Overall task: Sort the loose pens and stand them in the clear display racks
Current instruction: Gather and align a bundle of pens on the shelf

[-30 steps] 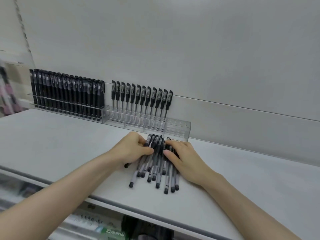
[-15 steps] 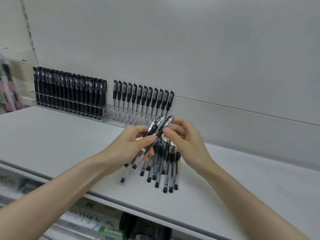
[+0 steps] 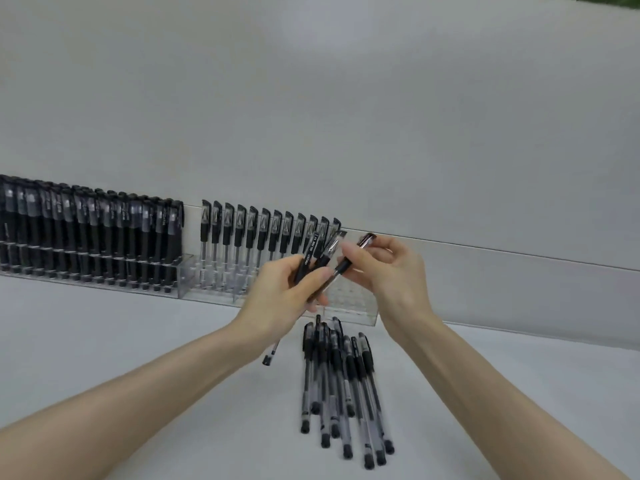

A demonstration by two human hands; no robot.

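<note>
Few pens (image 3: 312,253) fanned in L hand (image 3: 284,303) fingers; R hand (image 3: 391,271) fingers pinch one pen (image 3: 343,268) nr cap.

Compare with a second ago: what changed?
Both hands rose off the pile. The left hand now grips a few pens; the right hand pinches one pen among them. The rest of the pile and the racks stayed put.

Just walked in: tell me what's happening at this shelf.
A person is sorting black pens at a white shelf. The left hand grips a few pens; the right hand pinches one pen near its cap. Loose pens lie piled below. Behind, the left clear rack is packed full; the right clear rack has one row of pens and empty holes at its right end.
</note>
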